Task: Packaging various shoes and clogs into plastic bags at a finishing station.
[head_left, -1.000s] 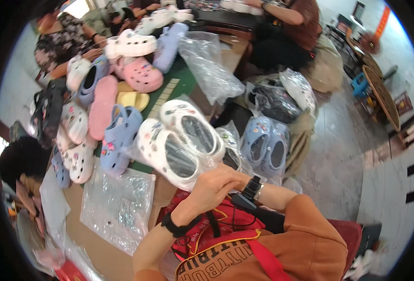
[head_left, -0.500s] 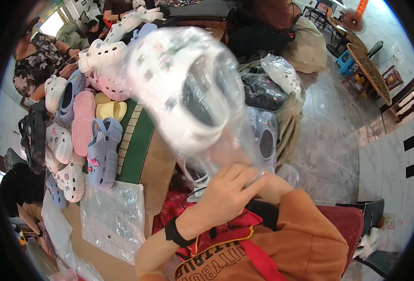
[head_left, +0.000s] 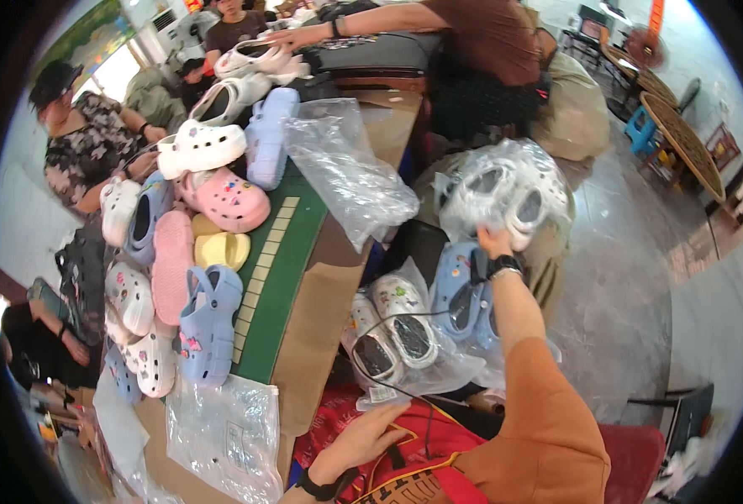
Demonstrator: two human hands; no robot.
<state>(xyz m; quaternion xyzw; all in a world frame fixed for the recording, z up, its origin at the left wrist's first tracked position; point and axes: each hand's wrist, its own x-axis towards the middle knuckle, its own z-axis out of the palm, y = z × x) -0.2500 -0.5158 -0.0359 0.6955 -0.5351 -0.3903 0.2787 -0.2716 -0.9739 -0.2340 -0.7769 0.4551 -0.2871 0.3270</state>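
Your right hand (head_left: pixel 496 244) reaches out past the desk (head_left: pixel 304 294), its fingers closed on a clear bag of 2 white clogs (head_left: pixel 506 195), held above the bagged clogs (head_left: pixel 422 328) on the floor. Your left hand (head_left: pixel 363 438) rests open and empty on your red lap.

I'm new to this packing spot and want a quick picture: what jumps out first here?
The right hand, stretched out to the right of the table, grips a clear bag of white clogs. Rows of pastel clogs crowd the green mat on the left. The left hand rests low near the lap, holding nothing.
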